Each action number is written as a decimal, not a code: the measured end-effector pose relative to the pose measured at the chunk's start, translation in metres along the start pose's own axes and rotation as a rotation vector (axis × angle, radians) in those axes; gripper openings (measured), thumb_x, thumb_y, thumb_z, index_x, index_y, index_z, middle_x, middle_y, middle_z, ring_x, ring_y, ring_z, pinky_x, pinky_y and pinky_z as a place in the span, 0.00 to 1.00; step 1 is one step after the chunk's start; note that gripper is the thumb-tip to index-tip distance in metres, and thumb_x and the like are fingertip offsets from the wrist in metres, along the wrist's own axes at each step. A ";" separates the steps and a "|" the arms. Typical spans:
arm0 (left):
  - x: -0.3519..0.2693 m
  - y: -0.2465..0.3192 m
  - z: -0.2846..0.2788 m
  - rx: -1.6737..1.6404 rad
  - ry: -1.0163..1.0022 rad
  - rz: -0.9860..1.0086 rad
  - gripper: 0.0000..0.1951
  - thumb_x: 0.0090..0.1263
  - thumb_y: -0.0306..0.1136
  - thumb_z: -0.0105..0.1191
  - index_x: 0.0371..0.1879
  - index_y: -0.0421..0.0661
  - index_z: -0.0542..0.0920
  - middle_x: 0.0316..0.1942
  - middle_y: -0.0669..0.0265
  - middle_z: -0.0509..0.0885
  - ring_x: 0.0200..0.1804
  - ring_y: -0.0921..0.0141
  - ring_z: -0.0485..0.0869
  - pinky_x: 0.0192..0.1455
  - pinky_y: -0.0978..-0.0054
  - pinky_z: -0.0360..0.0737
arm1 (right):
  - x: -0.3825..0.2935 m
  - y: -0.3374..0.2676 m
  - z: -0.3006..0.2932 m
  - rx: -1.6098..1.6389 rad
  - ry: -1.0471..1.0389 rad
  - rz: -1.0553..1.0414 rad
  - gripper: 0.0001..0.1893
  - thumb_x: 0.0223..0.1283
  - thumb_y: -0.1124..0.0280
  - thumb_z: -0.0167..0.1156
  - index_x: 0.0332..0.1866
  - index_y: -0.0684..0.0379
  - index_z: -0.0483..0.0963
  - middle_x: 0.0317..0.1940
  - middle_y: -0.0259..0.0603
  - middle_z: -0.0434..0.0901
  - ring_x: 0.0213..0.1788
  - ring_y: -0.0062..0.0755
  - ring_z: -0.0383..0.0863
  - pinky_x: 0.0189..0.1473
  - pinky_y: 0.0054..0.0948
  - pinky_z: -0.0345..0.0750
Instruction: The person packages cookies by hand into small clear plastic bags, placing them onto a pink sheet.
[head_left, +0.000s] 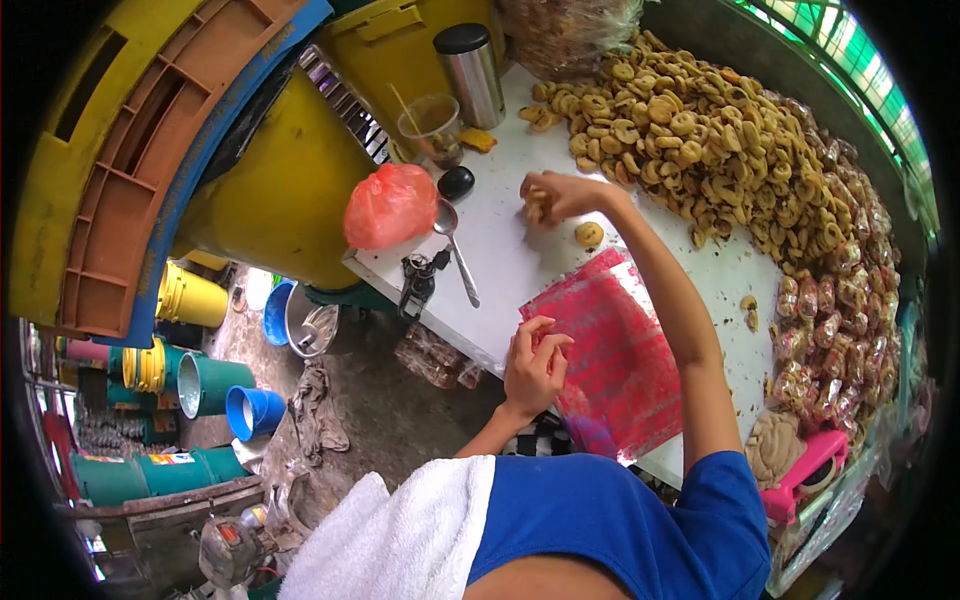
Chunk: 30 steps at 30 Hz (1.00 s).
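Note:
My right hand (564, 196) is curled around a few small ring-shaped biscuits (537, 205), low over the white table. One loose biscuit (589, 234) lies just below that hand. Red-printed plastic wrapper sheets (626, 367) lie flat before me, under my right forearm. Along their left edge is my left hand (536, 367), its fingers bent and apart with nothing seen in them. A large heap of biscuits (675, 135) covers the table's far right side. Filled clear-wrapped packs (832, 337) are piled along the right edge.
A metal spoon (456, 247), keys (421, 281), a red plastic bag (391, 208), a plastic cup (439, 139) and a steel tumbler (480, 82) stand or lie at the left. A pink tape dispenser (806, 476) is at lower right. Buckets (255, 412) stand on the floor.

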<state>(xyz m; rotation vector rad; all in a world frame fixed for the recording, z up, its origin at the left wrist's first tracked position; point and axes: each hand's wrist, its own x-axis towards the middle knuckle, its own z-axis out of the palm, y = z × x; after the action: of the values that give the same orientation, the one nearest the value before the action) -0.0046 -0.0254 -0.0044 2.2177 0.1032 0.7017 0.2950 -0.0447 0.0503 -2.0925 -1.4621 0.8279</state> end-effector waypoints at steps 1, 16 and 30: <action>-0.001 -0.001 -0.001 0.007 0.006 -0.006 0.09 0.58 0.21 0.56 0.37 0.48 0.82 0.51 0.60 0.74 0.47 0.61 0.79 0.51 0.65 0.77 | -0.003 -0.009 0.012 -0.051 0.017 0.039 0.35 0.43 0.72 0.69 0.61 0.55 0.64 0.51 0.48 0.71 0.50 0.48 0.77 0.52 0.37 0.75; 0.004 0.000 0.001 0.060 -0.106 0.030 0.09 0.58 0.25 0.57 0.38 0.47 0.81 0.49 0.65 0.77 0.51 0.62 0.77 0.55 0.64 0.72 | -0.056 0.002 0.042 0.113 0.398 -0.206 0.39 0.47 0.78 0.69 0.69 0.51 0.63 0.59 0.38 0.72 0.63 0.38 0.67 0.65 0.37 0.61; 0.022 0.005 0.009 0.308 -0.377 0.329 0.22 0.70 0.40 0.55 0.60 0.45 0.74 0.66 0.58 0.70 0.70 0.61 0.65 0.72 0.56 0.58 | -0.254 -0.071 0.143 0.219 0.337 -0.067 0.43 0.41 0.85 0.67 0.69 0.58 0.61 0.58 0.44 0.73 0.63 0.45 0.69 0.67 0.38 0.66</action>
<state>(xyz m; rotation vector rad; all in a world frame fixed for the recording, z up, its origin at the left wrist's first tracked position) 0.0177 -0.0283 0.0043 2.6588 -0.3733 0.4462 0.0825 -0.2570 0.0500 -1.8976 -1.1977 0.5492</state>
